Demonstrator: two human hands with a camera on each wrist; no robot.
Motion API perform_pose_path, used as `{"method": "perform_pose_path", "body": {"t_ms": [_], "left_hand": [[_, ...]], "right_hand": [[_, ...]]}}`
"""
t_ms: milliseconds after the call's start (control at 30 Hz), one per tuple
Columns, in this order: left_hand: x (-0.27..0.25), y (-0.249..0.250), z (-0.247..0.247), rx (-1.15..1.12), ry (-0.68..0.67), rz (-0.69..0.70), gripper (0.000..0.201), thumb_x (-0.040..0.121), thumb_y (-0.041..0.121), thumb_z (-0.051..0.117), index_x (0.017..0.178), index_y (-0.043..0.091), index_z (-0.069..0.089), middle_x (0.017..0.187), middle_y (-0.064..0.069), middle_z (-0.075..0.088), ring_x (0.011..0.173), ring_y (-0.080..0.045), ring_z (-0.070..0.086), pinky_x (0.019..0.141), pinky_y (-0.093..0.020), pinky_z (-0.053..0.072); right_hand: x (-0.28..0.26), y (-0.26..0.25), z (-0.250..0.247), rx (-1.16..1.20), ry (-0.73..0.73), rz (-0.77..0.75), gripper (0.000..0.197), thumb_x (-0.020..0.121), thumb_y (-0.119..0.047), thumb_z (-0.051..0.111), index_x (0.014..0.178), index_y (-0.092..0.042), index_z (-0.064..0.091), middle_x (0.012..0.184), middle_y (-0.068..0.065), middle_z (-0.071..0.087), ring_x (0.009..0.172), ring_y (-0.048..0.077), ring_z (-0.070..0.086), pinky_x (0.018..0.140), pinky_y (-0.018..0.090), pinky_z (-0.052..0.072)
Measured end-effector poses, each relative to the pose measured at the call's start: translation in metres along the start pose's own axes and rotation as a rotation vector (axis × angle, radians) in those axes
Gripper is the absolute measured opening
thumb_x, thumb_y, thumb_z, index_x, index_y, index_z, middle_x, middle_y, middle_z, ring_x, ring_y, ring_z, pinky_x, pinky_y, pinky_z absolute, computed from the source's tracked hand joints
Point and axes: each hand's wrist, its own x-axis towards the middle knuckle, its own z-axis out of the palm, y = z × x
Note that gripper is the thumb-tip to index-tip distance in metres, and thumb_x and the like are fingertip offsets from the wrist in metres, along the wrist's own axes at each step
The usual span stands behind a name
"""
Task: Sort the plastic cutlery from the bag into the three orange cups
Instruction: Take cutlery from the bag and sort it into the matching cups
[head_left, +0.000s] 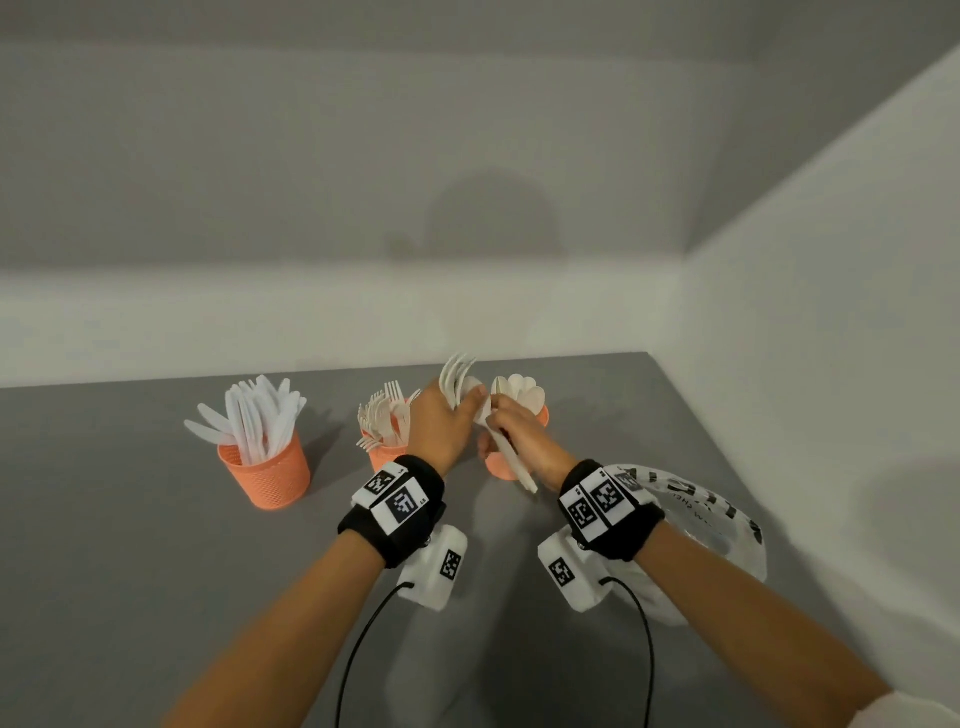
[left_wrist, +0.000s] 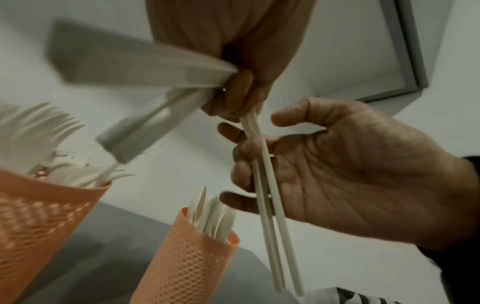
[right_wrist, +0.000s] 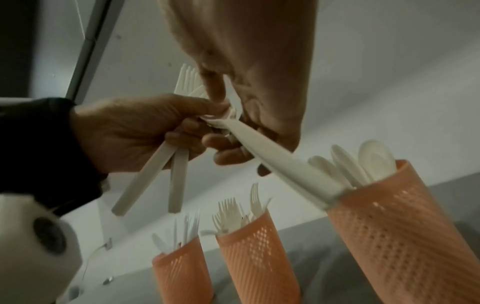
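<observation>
Mid-frame in the head view, the left hand (head_left: 441, 426) grasps a small bunch of forks (head_left: 456, 376), tines up. The right hand (head_left: 524, 441) pinches two white handles (head_left: 511, 457) that slant down toward the lower right; whether they are spoons or knives I cannot tell.

To do this well, I judge the hands should separate cleanly, each keeping one kind, then drop handles-first into the matching cup.

The fork cup (head_left: 382, 454) sits just left of the hands, the spoon cup (head_left: 501, 465) directly beneath them, and the knife cup (head_left: 265, 475) well to the left. The bag (head_left: 727, 525) lies at lower right on the grey table (head_left: 130, 597). Splayed tines in the fork cup could snag incoming pieces.
</observation>
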Motion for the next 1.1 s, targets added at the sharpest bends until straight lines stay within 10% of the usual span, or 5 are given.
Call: {"method": "perform_pose_path", "body": {"t_ms": [133, 400, 700, 933, 1100], "left_hand": [[0.011, 0.016, 0.001, -0.165, 0.01, 0.025, 0.019, 0.086, 0.026, 0.064, 0.072, 0.013, 0.062, 0.053, 0.013, 0.055, 0.046, 0.004, 0.051, 0.05, -0.011, 0.038], [0.061, -0.015, -0.033, -0.382, 0.404, -0.123, 0.044, 0.093, 0.035, 0.05, 0.056, 0.015, 0.04, 0.04, 0.009, 0.041, 0.037, -0.005, 0.035, 0.043, -0.017, 0.034], [0.08, -0.058, -0.026, -0.217, 0.357, -0.101, 0.045, 0.096, 0.038, 0.041, 0.061, 0.012, 0.046, 0.055, -0.005, 0.049, 0.052, -0.013, 0.047, 0.057, -0.016, 0.042], [0.072, -0.094, -0.026, 0.443, 0.148, 0.093, 0.063, 0.085, 0.05, 0.024, 0.067, 0.001, 0.061, 0.064, -0.015, 0.063, 0.065, -0.033, 0.056, 0.069, -0.034, 0.04], [0.078, -0.105, -0.032, 0.548, 0.134, 0.136, 0.041, 0.087, 0.035, 0.04, 0.068, 0.002, 0.054, 0.067, -0.018, 0.059, 0.068, -0.035, 0.053, 0.065, -0.034, 0.033]], "right_hand": [[0.023, -0.01, -0.012, 0.157, 0.218, -0.028, 0.032, 0.093, -0.004, 0.026, 0.076, -0.014, 0.052, 0.045, -0.007, 0.037, 0.04, 0.004, 0.033, 0.048, 0.021, 0.029], [0.049, -0.021, -0.064, 0.553, 0.58, -0.178, 0.032, 0.089, -0.003, 0.026, 0.062, -0.012, 0.041, 0.035, -0.012, 0.033, 0.037, 0.005, 0.031, 0.049, 0.019, 0.035], [0.075, 0.008, -0.052, 0.727, 0.546, -0.035, 0.014, 0.074, -0.012, 0.04, 0.06, -0.012, 0.039, 0.034, -0.006, 0.033, 0.034, 0.007, 0.035, 0.043, 0.016, 0.039], [0.086, 0.041, -0.048, 0.261, 0.719, 0.0, 0.014, 0.067, 0.002, 0.042, 0.068, -0.011, 0.049, 0.06, -0.001, 0.049, 0.054, 0.007, 0.051, 0.05, 0.014, 0.042], [0.089, 0.047, -0.046, -0.088, 0.717, -0.077, 0.035, 0.076, 0.009, 0.042, 0.097, -0.016, 0.054, 0.087, 0.002, 0.057, 0.079, 0.02, 0.054, 0.068, 0.028, 0.044]]}}
